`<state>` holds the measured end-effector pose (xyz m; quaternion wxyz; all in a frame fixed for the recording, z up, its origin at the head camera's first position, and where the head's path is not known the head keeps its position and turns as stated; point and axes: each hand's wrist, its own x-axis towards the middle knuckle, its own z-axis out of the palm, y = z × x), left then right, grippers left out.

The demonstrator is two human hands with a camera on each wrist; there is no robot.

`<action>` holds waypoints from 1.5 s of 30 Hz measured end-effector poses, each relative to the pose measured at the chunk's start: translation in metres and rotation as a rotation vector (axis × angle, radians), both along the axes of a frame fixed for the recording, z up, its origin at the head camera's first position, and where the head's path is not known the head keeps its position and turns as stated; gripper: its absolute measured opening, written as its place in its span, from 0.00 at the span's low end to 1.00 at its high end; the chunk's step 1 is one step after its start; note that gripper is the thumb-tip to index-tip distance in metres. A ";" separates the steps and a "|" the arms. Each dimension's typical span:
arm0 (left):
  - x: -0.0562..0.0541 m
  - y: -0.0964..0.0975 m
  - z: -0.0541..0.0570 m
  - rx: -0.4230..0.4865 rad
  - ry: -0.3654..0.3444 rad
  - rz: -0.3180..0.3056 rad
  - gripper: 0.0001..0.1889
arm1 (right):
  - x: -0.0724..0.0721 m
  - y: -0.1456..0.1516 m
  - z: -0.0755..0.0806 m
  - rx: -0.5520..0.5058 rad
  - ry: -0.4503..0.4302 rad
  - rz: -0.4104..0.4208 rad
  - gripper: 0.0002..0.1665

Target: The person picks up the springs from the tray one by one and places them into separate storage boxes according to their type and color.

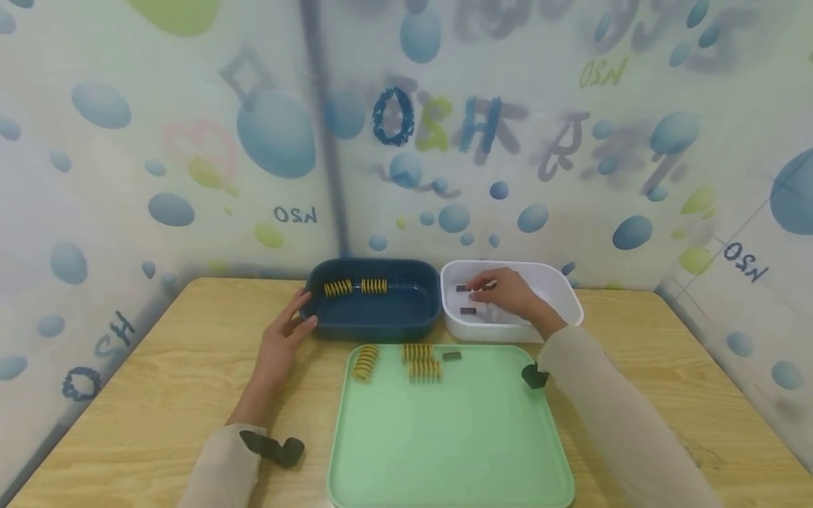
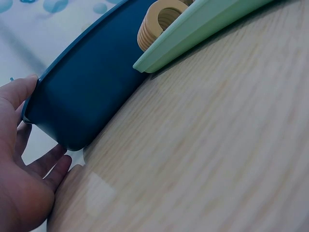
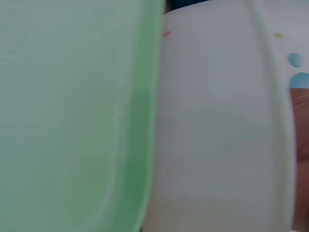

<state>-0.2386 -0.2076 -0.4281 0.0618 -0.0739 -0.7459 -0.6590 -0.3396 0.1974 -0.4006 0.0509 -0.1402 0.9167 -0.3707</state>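
Touching the blue bin (image 1: pixel 375 331) rim — left hand (image 1: pixel 281 344), open table (image 1: pixel 190 346) alongside.

We see pale-green tray (image 1: pixel 451 437); beyond it, navy bin (image 1: pixel 375 331) left, white bin (image 1: pixel 492 331) right; on it, yellow springs (image 1: pixel 425 370); behind, blue-and-lime-dotted wall (image 1: pixel 438 236).

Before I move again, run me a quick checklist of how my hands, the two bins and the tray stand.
1. Left hand touching the end of the blue bin: ok.
2. Right hand over the white bin: ok.
3. Right fingers free of the dark piece at their tips: cannot tell.
4. Springs inside the blue bin: ok, two show.
5. Green tray clear of springs: not ok, three lie there.
6. Tray clear of dark pieces: not ok, one lies there.
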 end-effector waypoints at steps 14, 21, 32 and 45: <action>-0.002 0.001 -0.003 -0.004 0.001 0.006 0.28 | 0.032 0.014 0.014 -0.110 0.033 -0.010 0.19; -0.001 0.002 -0.003 -0.014 -0.001 0.008 0.28 | 0.059 0.012 0.018 -0.174 0.121 -0.005 0.16; -0.004 0.003 -0.003 -0.011 0.013 0.005 0.27 | 0.093 0.000 0.023 -0.356 0.062 0.064 0.14; -0.004 -0.001 -0.003 -0.003 0.002 0.008 0.29 | 0.106 -0.042 0.004 -0.408 -0.137 0.275 0.16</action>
